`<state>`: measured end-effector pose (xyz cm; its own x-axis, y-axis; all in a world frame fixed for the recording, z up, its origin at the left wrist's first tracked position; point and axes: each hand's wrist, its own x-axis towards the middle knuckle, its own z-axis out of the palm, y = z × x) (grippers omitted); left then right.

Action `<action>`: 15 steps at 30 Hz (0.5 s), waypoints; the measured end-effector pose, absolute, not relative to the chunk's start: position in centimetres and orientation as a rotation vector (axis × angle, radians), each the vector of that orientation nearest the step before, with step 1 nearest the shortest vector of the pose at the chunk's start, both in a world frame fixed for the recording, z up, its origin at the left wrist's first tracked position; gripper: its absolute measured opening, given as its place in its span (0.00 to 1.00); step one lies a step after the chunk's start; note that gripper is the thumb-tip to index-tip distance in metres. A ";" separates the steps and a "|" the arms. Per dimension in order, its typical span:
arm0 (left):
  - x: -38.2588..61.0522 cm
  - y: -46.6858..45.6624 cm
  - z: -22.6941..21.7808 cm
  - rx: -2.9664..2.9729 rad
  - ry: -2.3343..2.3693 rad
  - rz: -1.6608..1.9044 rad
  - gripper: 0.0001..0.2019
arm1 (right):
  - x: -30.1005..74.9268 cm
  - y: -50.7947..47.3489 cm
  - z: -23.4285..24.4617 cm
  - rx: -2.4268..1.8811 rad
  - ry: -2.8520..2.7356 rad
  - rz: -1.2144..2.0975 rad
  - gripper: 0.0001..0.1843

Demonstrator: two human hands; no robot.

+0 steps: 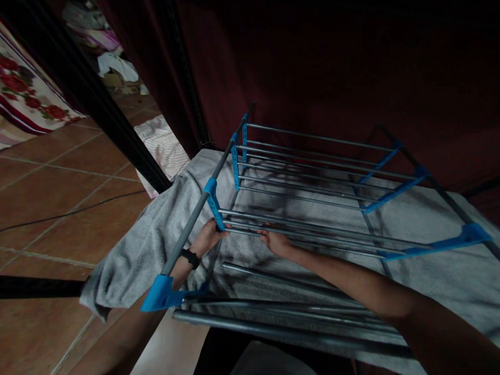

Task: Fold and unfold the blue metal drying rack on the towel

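A rack of grey metal tubes and blue plastic brackets stands on a grey towel point(153, 252). At its left side my left hand point(208, 237), with a dark band on the wrist, grips the lower end of a blue bracket point(215, 206). To the right of it, my right hand point(275, 241) pinches a thin metal rod point(243, 231) that meets this bracket. Other rods run across to the blue bracket on the right side point(426, 249). A long grey side tube point(189, 226) slopes above my left forearm.
Several loose metal tubes point(289, 327) lie on the towel close to my body. A blue corner piece point(157, 294) sits at the near left. Black posts point(119, 143) and a dark red curtain point(311, 69) stand behind. A cable point(69, 212) crosses the tiled floor.
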<state>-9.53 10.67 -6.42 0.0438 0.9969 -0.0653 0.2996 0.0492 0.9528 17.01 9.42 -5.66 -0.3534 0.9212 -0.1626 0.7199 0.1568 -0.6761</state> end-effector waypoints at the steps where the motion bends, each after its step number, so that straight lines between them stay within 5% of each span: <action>1: -9.5 10.6 -6.2 1.406 1.413 0.967 0.15 | 17.0 9.4 -5.7 -1.578 -2.143 0.991 0.14; 15: -9.9 10.4 -5.5 1.439 1.387 0.893 0.19 | 17.2 9.5 -5.8 -1.592 -2.093 1.039 0.15</action>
